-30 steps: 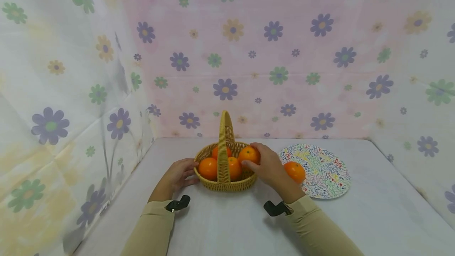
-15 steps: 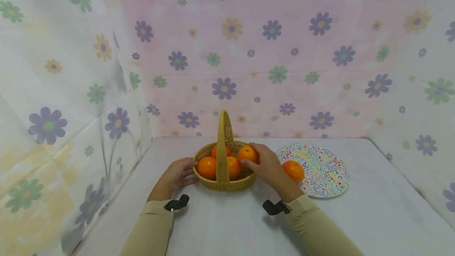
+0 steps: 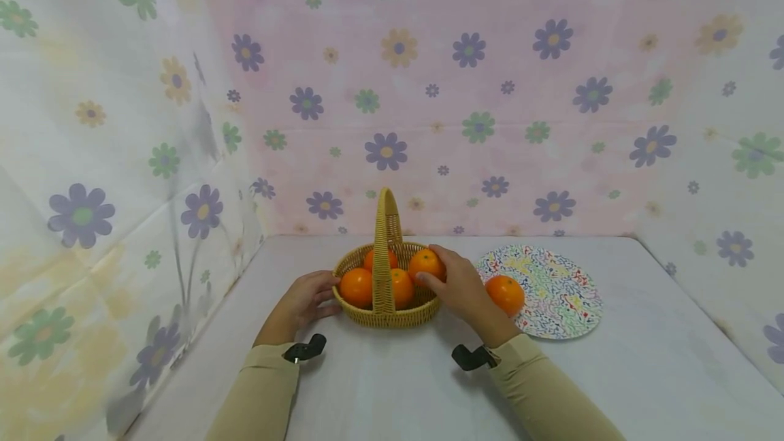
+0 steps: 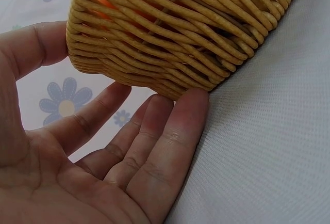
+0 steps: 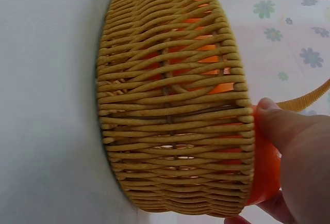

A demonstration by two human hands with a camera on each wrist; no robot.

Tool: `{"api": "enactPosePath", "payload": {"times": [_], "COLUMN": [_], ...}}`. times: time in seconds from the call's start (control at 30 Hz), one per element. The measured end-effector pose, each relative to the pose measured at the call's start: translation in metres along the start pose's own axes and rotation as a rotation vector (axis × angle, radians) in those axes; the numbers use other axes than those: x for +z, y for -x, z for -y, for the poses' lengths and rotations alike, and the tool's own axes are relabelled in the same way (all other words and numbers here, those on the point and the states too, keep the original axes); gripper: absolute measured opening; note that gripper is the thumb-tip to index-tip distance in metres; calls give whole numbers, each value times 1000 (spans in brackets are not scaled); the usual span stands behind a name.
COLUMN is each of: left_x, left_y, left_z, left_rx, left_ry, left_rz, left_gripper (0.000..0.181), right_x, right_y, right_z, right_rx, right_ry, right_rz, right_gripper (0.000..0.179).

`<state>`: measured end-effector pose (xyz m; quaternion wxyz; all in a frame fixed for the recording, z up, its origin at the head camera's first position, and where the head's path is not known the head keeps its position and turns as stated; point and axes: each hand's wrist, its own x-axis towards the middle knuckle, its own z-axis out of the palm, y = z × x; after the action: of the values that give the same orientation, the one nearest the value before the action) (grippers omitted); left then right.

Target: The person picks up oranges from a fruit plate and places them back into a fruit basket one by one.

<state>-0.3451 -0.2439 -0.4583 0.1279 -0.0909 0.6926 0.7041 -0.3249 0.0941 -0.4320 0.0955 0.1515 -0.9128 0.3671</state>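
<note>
A yellow wicker basket [image 3: 392, 319] with a tall arched handle stands on the table and holds several oranges. My right hand [image 3: 461, 286] grips an orange [image 3: 427, 264] at the basket's right end, its thumb on the near side and fingers round the far side. In the right wrist view, that orange [image 5: 264, 170] bulges above the woven rim. Against the left end, my left hand [image 3: 304, 301] touches the basket with its fingers nearly straight. The left wrist view shows the fingertips [image 4: 188, 105] low on the woven wall and another digit higher up near the rim.
A round, flat, multicoloured speckled mat [image 3: 560, 291] lies to the right, with one orange [image 3: 505, 295] at its left edge, beside my right wrist. White cloth covers the table [image 3: 392, 386]. Flower-printed curtains [image 3: 441, 107] enclose the back and sides.
The whole scene shifts slightly in the head view. Both hands, the basket and the oranges keep their places relative to one another.
</note>
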Motion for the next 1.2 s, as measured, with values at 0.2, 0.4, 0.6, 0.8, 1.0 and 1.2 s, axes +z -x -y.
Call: {"api": "enactPosePath", "payload": {"times": [0.2,0.4,0.6,0.8,1.0,1.2], "left_x": [-1,-2,-3,-1,0,0], "left_y": [0,-1,-1,-2,-1,-1], "left_z": [0,-1,1,3,3,2], "left_rx": [14,15,4,2,3,-5], "left_ry": [-3,-2,48,62,56,47], "left_rz": [5,-1,0,-5,-7,-14], "left_gripper": [41,40,37,38,40,42], "right_x": [0,0,8,11,11,10], "right_y": [0,-2,-5,-4,-4,-4], "right_z": [0,1,-4,-8,-8,-7], "right_rx": [11,33,59,85,86,70], "right_ry": [-5,-12,33,53,61,81], "right_rz": [19,38,51,38,43,52], "right_gripper": [71,69,61,55,56,58]}}
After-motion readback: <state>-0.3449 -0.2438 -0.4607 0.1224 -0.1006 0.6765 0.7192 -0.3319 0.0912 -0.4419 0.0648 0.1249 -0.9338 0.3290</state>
